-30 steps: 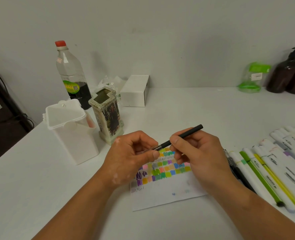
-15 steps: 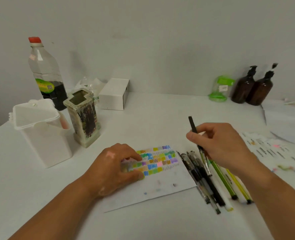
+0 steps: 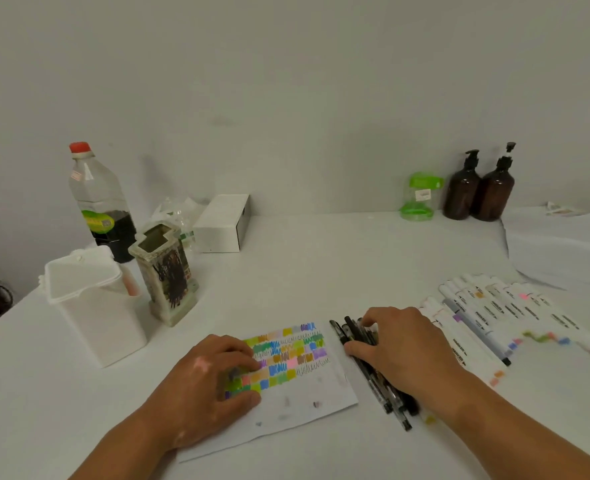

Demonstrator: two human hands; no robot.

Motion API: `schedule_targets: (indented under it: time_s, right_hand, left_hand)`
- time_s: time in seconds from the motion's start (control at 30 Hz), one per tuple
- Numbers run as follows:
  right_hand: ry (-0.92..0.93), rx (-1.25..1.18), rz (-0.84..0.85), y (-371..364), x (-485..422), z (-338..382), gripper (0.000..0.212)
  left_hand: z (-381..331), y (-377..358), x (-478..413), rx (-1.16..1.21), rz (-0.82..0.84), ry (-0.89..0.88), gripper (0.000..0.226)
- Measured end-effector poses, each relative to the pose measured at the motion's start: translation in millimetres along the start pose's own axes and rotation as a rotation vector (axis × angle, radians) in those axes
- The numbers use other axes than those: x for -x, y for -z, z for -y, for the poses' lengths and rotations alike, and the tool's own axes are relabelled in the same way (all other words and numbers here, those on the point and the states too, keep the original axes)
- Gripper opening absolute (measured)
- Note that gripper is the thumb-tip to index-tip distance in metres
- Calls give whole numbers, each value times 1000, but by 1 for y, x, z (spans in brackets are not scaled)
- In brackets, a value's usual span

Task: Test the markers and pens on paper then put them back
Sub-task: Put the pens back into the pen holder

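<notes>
Our left hand (image 3: 210, 386) lies on the white paper sheet of coloured swatches (image 3: 307, 393), fingers (image 3: 233, 346) bent onto the page; blur keeps us from telling whether they pinch anything. At the sheet's 3 o'clock our right hand (image 3: 404, 348) curls thumb and fingers round the bundle of slim black pens (image 3: 378, 389) on the white tabletop (image 3: 321, 271), white-barrelled markers (image 3: 487, 313) at its 2 o'clock.

There are two brown pump bottles (image 3: 463, 192), one red-capped bottle (image 3: 96, 199), one white box (image 3: 219, 225) and one paper sheet (image 3: 297, 403).
</notes>
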State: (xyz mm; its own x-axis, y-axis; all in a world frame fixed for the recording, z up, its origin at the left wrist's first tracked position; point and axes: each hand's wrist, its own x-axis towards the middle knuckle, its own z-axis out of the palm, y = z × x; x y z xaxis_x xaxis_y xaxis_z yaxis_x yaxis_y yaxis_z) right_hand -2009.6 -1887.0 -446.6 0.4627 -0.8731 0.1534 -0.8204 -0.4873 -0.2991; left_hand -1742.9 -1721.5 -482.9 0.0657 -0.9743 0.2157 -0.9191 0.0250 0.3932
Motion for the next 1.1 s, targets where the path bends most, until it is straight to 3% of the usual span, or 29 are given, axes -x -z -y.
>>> schedule_targets:
  time_s: [0.3,0.4,0.53,0.73,0.9,1.1]
  right_hand:
    - [131,-168,-45,-9,-3,21,26]
    - [179,-179,-78,-16,0,25,18]
    - [242,-137,-45,-24,6,32,20]
    - [271,-166,-6,-28,8,37,28]
    - [272,-252,6,-31,7,32,30]
    - [243,-287,10,-29,5,24,28]
  left_hand:
    - [-22,17,22,-56,1,112,39]
    - [-33,46,4,-99,-120,225,28]
    - [-29,109,-54,-330,-266,267,37]
    - [10,144,-130,-827,3,666,64]
    - [51,128,-146,-752,91,928,67]
    - [52,125,-146,-654,8,874,64]
